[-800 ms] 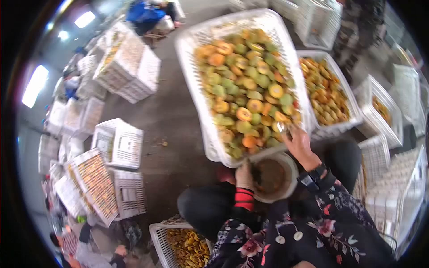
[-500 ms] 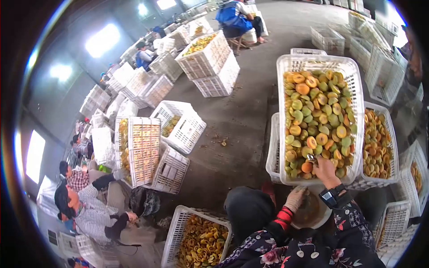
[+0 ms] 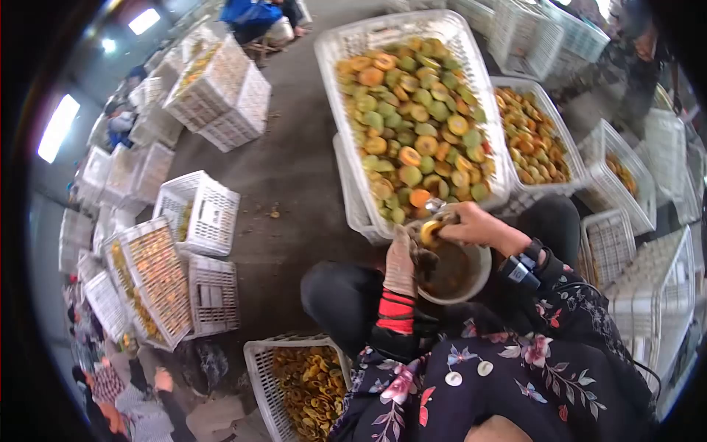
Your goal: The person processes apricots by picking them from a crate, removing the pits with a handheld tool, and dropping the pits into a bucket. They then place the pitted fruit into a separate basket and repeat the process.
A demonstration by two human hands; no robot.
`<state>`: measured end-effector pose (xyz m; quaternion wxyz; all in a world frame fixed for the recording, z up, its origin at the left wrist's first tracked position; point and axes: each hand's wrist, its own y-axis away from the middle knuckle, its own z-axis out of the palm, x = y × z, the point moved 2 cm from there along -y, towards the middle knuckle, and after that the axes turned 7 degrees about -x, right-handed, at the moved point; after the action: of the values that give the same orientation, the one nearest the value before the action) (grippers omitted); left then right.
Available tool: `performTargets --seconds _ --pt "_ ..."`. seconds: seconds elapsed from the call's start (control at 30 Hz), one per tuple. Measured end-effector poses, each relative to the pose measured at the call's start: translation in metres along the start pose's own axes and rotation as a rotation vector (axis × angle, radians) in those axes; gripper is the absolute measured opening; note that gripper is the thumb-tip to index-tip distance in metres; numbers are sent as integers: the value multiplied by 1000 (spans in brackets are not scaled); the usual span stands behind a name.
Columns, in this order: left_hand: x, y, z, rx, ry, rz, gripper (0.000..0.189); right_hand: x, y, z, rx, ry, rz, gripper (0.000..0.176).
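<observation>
My right hand (image 3: 479, 225), wearing a black wrist device, is closed on a small shiny metal tool (image 3: 434, 205) and a yellow fruit half (image 3: 430, 233). The tool's exact kind is too small to make out. My left hand (image 3: 400, 267), in a pale glove with a red band at the wrist, is beside the fruit half; its fingertips are blurred and partly hidden. Both hands are over the rim of a white bowl (image 3: 479, 283) with brownish contents. Just beyond, a white crate (image 3: 331, 81) holds many green and orange peach-like fruits, several showing cut faces.
A crate of fruit (image 3: 536, 140) stands to the right, with more white crates (image 3: 622, 173) beyond. Near my left knee, a crate (image 3: 258, 368) contains dark yellow fruit pieces. Stacked crates (image 3: 213, 96) and seated people (image 3: 132, 398) are on the left.
My right hand has come back from the fruit crate to above the bowl with a fruit half, meeting my left hand. The camera view has shifted right and downward.
</observation>
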<state>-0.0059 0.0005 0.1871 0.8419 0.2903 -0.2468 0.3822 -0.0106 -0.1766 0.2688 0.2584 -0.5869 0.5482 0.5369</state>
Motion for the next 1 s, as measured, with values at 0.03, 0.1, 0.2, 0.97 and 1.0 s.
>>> performTargets --seconds 0.03,0.1,0.2,0.97,1.0 --pt "0 3 9 -76 -14 28 52 2 7 11 -55 31 -19 24" --pt "-8 7 11 24 -102 -55 51 0 15 18 -37 68 123 31" --pt "-9 6 9 -57 0 10 48 19 26 18 221 343 -146 32" --pt "-1 -5 52 -86 -99 179 44 43 67 15 175 410 -222 36" --pt "0 -5 55 -83 -100 177 44 43 66 14 177 386 -233 36"
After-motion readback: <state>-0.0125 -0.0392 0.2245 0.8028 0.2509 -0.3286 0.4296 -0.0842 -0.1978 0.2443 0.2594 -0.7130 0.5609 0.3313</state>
